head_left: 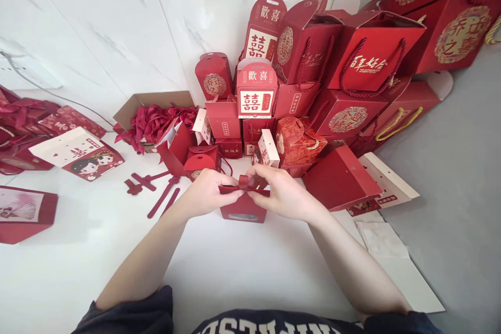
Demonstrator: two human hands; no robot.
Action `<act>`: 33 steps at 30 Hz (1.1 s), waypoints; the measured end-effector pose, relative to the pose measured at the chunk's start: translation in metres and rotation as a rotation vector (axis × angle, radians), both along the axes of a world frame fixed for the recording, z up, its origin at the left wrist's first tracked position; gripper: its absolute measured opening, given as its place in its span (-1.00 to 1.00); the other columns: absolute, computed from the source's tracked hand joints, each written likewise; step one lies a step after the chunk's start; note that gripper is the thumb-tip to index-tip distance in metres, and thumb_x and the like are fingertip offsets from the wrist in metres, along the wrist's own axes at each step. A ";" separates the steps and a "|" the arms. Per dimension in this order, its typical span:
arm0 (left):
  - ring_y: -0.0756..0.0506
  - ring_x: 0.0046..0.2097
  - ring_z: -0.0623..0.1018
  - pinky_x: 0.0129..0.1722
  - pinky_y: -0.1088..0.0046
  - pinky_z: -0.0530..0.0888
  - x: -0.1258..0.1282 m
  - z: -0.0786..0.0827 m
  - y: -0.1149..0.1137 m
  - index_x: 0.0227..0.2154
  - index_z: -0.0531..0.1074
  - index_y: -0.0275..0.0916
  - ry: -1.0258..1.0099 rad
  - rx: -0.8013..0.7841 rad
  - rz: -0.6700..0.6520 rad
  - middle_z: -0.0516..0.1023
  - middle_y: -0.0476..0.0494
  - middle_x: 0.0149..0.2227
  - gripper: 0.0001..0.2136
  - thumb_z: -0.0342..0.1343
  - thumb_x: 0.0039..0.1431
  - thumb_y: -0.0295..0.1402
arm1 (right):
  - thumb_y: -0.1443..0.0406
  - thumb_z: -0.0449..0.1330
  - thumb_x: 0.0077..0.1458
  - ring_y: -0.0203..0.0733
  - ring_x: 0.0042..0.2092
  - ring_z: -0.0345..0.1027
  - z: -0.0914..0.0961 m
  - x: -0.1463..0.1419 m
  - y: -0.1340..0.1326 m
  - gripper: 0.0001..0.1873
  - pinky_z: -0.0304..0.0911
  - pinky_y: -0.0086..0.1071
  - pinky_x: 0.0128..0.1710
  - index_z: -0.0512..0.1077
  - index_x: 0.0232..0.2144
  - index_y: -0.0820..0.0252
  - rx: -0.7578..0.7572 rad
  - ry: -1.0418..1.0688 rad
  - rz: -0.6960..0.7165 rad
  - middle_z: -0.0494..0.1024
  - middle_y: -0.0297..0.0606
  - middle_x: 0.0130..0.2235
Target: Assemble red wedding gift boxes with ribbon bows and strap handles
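A small red gift box [243,209] with an oval window low on its front stands upright on the white table before me. A dark red bow strip [243,182] with a raised middle loop runs across its top. My left hand [211,192] pinches the strip's left end between thumb and fingers. From the other side, my right hand [279,192] pinches the right end, thumb in front. Both hands meet the box at its top edge. Flat red paper strips [163,195] lie left of my left hand. A small red box [201,160] sits just behind that hand.
Stacked red gift boxes [305,47] line the wall behind and to the right. An open cardboard box [156,99] holds red ribbons. More boxes [78,154] stand at left. White sheets [395,258] lie at right by the grey surface [450,193].
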State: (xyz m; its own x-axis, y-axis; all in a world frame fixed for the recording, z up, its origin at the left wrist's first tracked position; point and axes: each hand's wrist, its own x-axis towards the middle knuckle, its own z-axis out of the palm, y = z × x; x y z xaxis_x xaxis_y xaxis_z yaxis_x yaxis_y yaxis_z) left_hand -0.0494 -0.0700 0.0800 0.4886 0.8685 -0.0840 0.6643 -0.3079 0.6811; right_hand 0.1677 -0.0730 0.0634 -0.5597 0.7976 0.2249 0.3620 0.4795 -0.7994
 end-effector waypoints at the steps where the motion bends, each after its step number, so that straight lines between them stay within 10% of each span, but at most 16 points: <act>1: 0.04 -0.47 0.29 -0.47 0.53 0.21 0.000 0.000 0.000 -0.43 0.56 -0.27 0.007 0.002 -0.002 0.39 0.04 -0.55 -0.78 0.10 0.19 -0.27 | 0.43 0.16 0.08 -0.28 -0.23 0.42 0.000 0.000 0.000 -0.80 0.30 -0.40 -0.22 0.34 -0.23 0.10 -0.017 0.011 -0.006 0.52 -0.40 -0.25; 20: 0.00 -0.48 0.41 -0.44 0.49 0.28 -0.006 -0.004 -0.005 -0.28 0.58 -0.21 0.174 0.414 -0.087 0.49 0.01 -0.54 -0.80 0.07 0.26 -0.30 | 0.44 0.16 0.01 -0.27 -0.26 0.45 -0.003 -0.004 0.000 -0.73 0.31 -0.40 -0.24 0.37 -0.21 0.08 -0.008 -0.020 -0.092 0.57 -0.42 -0.28; 33: -0.01 -0.44 0.46 -0.42 0.51 0.30 0.000 0.001 -0.007 -0.30 0.50 -0.23 0.087 0.278 -0.035 0.56 -0.01 -0.43 -0.79 0.17 0.18 -0.17 | 0.43 0.14 0.12 -0.22 -0.15 0.50 0.001 0.001 -0.002 -0.81 0.38 -0.31 -0.10 0.35 -0.20 0.11 -0.090 0.095 -0.003 0.58 -0.31 -0.20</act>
